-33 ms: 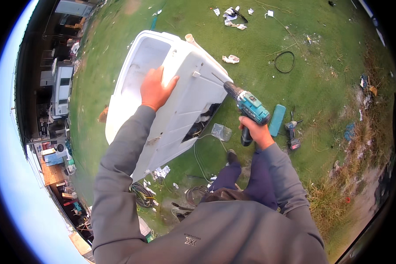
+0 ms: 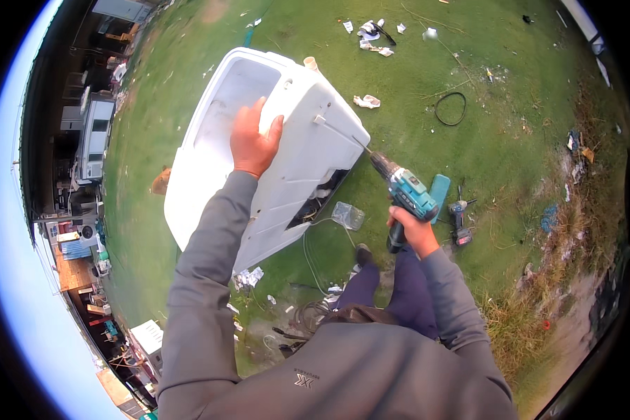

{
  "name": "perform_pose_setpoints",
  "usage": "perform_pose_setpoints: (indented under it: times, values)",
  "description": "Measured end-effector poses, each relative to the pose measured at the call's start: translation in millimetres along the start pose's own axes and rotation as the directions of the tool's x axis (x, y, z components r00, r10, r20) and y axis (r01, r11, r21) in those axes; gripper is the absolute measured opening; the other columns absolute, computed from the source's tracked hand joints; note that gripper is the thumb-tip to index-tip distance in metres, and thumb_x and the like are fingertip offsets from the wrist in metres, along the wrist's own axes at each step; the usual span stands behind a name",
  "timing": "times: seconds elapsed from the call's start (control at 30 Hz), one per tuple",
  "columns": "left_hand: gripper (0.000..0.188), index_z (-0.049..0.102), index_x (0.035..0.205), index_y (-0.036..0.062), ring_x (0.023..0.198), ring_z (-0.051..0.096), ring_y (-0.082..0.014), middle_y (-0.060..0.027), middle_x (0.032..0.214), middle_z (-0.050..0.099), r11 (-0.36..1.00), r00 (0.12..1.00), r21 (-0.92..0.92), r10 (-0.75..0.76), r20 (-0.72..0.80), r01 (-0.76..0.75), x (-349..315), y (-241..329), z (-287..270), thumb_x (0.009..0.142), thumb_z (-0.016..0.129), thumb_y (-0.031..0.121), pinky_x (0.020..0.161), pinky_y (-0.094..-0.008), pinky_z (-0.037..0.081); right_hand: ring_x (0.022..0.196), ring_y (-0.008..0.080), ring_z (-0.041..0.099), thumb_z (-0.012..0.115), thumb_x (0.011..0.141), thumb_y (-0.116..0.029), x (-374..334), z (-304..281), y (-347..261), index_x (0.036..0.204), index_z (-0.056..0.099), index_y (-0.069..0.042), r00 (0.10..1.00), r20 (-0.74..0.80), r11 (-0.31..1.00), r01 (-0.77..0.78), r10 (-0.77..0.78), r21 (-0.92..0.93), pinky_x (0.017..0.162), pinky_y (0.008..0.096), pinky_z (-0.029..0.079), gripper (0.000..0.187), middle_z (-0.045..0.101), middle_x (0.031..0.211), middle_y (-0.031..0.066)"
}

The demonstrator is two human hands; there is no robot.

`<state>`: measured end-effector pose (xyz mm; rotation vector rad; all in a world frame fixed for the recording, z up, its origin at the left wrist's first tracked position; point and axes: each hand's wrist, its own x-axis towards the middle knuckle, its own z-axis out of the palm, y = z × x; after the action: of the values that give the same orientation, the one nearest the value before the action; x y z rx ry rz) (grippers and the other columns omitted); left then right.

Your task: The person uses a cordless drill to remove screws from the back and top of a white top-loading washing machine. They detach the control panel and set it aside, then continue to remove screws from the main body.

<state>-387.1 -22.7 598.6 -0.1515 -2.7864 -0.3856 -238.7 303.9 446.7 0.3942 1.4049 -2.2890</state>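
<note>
A white chest freezer (image 2: 297,154), lidless, leans at an angle on the grass before me. My left hand (image 2: 255,143) is hooked over its near rim, thumb on the outer side. Wrapped round the handle of a teal and black cordless drill (image 2: 411,192) is my right hand (image 2: 416,227). The drill's long thin bit points at the freezer's side panel near its right corner; I cannot tell whether the tip touches. An opening (image 2: 318,199) low in that side shows dark parts and piping inside.
On the grass to the right lie a teal flat case (image 2: 439,190) and a second power tool (image 2: 460,215). A clear plastic tub (image 2: 348,215), cable and paper scraps (image 2: 248,278) lie near my feet. Farther off are a black loop (image 2: 452,108) and litter (image 2: 374,35).
The drill has moved right and slightly down, its bit drawing back toward the panel's right corner. My left hand stays on the rim while the freezer shifts slightly in view.
</note>
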Motion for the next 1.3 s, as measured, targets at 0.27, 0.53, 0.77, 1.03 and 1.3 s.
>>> perform_pose_setpoints:
  times: [0.27, 0.53, 0.77, 1.03, 1.3]
  values:
    - [0.035, 0.059, 0.117, -0.0039, 0.076, 0.057, -0.0165, -0.004, 0.086, 0.055, -0.705, 0.272, -0.449, -0.357, 0.894, 0.549, -271.2, 22.6, 43.6, 0.086, 0.044, -0.005, 0.069, -0.0328, 0.054, 0.065, 0.0172, 0.065, 0.065, 0.09, -0.013, -146.7, 4.0, 83.4, 0.119, 0.063, 0.002, 0.965, -0.066, 0.958, -0.26, 0.254, -0.124, 0.063, 0.0314, 0.053, 0.033, 0.065, 0.076, 0.0064]
    - [0.023, 0.059, 0.123, -0.0041, 0.109, 0.069, -0.0255, -0.0152, 0.113, 0.068, -0.726, 0.304, -0.423, -0.299, 0.904, 0.543, -392.4, -39.3, -25.3, 0.103, 0.051, 0.003, 0.088, -0.0344, 0.063, 0.071, 0.0162, 0.065, 0.065, 0.092, -0.012, -197.1, 103.4, 99.5, 0.119, 0.062, 0.002, 0.956, 0.067, 0.939, -0.266, 0.287, -0.217, 0.068, 0.0309, 0.052, 0.031, 0.065, 0.078, 0.0055]
    - [0.043, 0.053, 0.134, -0.0084, 0.116, 0.066, -0.0306, -0.0178, 0.123, 0.066, -0.783, 0.549, -0.487, -0.228, 0.804, 0.388, -386.5, -60.4, -62.4, 0.106, 0.045, 0.023, 0.102, -0.0445, 0.055, 0.074, 0.0174, 0.064, 0.064, 0.092, -0.013, -212.5, 152.1, 93.4, 0.12, 0.062, 0.003, 0.954, 0.148, 0.927, -0.205, 0.262, -0.315, 0.071, 0.031, 0.052, 0.032, 0.065, 0.08, 0.0062]
    - [0.046, 0.047, 0.14, -0.0108, 0.126, 0.06, -0.036, -0.0221, 0.132, 0.06, -0.766, 0.566, -0.464, -0.16, 0.809, 0.446, -361.7, -49.9, -49.6, 0.101, 0.042, 0.013, 0.107, -0.0459, 0.052, 0.073, 0.0141, 0.064, 0.065, 0.094, -0.013, -214.3, 135.3, 76.8, 0.122, 0.065, 0.0, 0.954, 0.182, 0.93, -0.169, 0.238, -0.328, 0.07, 0.0295, 0.051, 0.031, 0.067, 0.079, 0.0037]
    - [0.037, 0.049, 0.135, -0.0103, 0.121, 0.064, -0.0331, -0.0223, 0.133, 0.06, -0.69, 0.597, -0.504, -0.129, 0.792, 0.52, -312.6, -23.5, -12.0, 0.099, 0.044, -0.001, 0.1, -0.0432, 0.058, 0.073, 0.0135, 0.063, 0.065, 0.094, -0.016, -214.0, 99.3, 65.5, 0.113, 0.066, 0.0, 0.963, 0.129, 0.947, -0.199, 0.237, -0.253, 0.07, 0.0303, 0.051, 0.025, 0.067, 0.079, 0.0033]
